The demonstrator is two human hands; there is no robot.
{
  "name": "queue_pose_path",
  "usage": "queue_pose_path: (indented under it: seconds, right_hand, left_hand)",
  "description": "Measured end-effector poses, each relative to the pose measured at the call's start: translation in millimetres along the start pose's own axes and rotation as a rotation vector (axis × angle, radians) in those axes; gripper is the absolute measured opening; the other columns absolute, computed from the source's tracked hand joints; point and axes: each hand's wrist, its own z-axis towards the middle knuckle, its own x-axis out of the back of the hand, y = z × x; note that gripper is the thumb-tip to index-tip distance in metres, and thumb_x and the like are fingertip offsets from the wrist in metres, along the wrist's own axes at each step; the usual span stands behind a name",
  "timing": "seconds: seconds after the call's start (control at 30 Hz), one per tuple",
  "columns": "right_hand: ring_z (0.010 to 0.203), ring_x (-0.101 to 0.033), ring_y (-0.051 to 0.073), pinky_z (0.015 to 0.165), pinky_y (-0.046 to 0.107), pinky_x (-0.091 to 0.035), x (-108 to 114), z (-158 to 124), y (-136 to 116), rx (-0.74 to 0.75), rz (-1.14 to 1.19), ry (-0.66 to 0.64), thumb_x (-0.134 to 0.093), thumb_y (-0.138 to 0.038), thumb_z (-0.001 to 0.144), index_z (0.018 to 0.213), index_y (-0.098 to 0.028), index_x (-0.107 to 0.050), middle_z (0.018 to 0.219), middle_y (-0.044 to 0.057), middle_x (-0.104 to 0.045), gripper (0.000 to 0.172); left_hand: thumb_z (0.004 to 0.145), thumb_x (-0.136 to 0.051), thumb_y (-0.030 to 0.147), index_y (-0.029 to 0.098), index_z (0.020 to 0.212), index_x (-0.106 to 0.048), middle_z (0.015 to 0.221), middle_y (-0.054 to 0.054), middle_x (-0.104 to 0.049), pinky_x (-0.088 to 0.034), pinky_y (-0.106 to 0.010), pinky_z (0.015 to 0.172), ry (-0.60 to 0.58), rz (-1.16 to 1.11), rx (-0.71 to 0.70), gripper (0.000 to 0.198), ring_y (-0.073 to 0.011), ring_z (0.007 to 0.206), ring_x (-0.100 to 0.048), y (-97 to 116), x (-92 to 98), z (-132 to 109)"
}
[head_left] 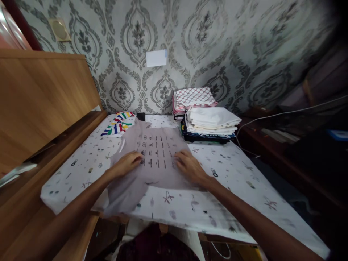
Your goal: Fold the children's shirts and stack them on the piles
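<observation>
A thin light-grey shirt [160, 177] with rows of small black print lies spread over the table, its near left part hanging to the front edge. My left hand [126, 162] rests on the left side of the print, palm down, with its fingers stretched toward the middle and nothing seen gripped. On the right side of the print, my right hand [190, 166] touches the cloth with its fingers apart and slightly bent. Slight blur softens both sets of fingertips. The shirt's far edge reaches close to a garment with coloured stripes [119, 125].
A stack of folded white clothes [213, 117] over dark ones stands at the back right, before another folded pile [194, 97]. Patterned cloth covers the table [231, 174]. A wooden cabinet [46, 108] borders the left; a white cable [272, 115] runs at the right.
</observation>
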Motion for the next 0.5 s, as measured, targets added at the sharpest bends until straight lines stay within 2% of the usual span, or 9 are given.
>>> queue_pose_path:
  seconds: [0.1,0.2,0.27,0.37,0.43,0.5]
  right_hand:
    - [0.094,-0.062,0.021,0.079,0.030,-0.046,-4.6,13.7,18.4,-0.102,-0.177,-0.009,-0.049,-0.020,0.095,0.102,-0.019,-0.067,0.103,0.009,-0.065,0.020]
    - [0.085,-0.062,0.020,0.073,0.028,-0.044,3.3,34.7,33.1,-0.147,-0.289,-0.063,-0.044,-0.019,0.098,0.096,-0.016,-0.067,0.102,0.010,-0.064,0.023]
    - [0.086,-0.063,0.019,0.075,0.027,-0.044,8.3,65.4,34.4,-0.109,-0.340,-0.088,-0.041,-0.016,0.098,0.099,-0.014,-0.067,0.107,0.012,-0.064,0.026]
    - [0.101,-0.063,0.021,0.084,0.026,-0.045,7.7,132.2,30.3,-0.058,-0.425,-0.139,-0.039,-0.006,0.095,0.111,-0.010,-0.066,0.117,0.017,-0.064,0.032]
    - [0.111,-0.061,0.024,0.087,0.028,-0.046,2.0,177.6,31.9,-0.068,-0.458,-0.176,-0.041,0.000,0.090,0.117,-0.006,-0.065,0.123,0.021,-0.062,0.037]
    - [0.116,-0.060,0.028,0.089,0.031,-0.047,-5.7,213.3,40.6,-0.096,-0.473,-0.203,-0.045,0.002,0.086,0.122,-0.003,-0.063,0.127,0.025,-0.060,0.040]
  left_hand:
    - [0.082,-0.051,0.033,0.027,0.077,-0.062,0.087,-0.006,-0.069,-0.048,-0.039,0.081,0.074,0.118,0.132,0.013,-0.0288,0.087,-0.064,-40.2,13.4,11.5]
    - [0.078,-0.056,0.031,0.025,0.071,-0.060,0.071,-0.004,-0.065,-0.044,-0.033,0.069,0.080,0.234,0.347,0.010,-0.0250,0.073,-0.061,-83.2,45.6,19.3]
    - [0.079,-0.056,0.031,0.024,0.071,-0.062,0.067,-0.002,-0.065,-0.041,-0.029,0.064,0.050,0.281,0.418,0.012,-0.0215,0.068,-0.060,-101.3,66.0,38.0]
    - [0.082,-0.052,0.030,0.022,0.078,-0.065,0.074,-0.003,-0.069,-0.042,-0.027,0.065,0.110,0.273,0.392,0.016,-0.0204,0.072,-0.063,-110.4,80.7,91.8]
    - [0.082,-0.052,0.028,0.020,0.085,-0.068,0.085,-0.005,-0.072,-0.044,-0.027,0.070,0.166,0.289,0.402,0.018,-0.0217,0.082,-0.065,-112.3,77.9,135.4]
    - [0.080,-0.055,0.028,0.018,0.091,-0.069,0.091,-0.008,-0.073,-0.045,-0.028,0.072,0.171,0.302,0.440,0.020,-0.0233,0.087,-0.066,-117.1,68.4,173.2]
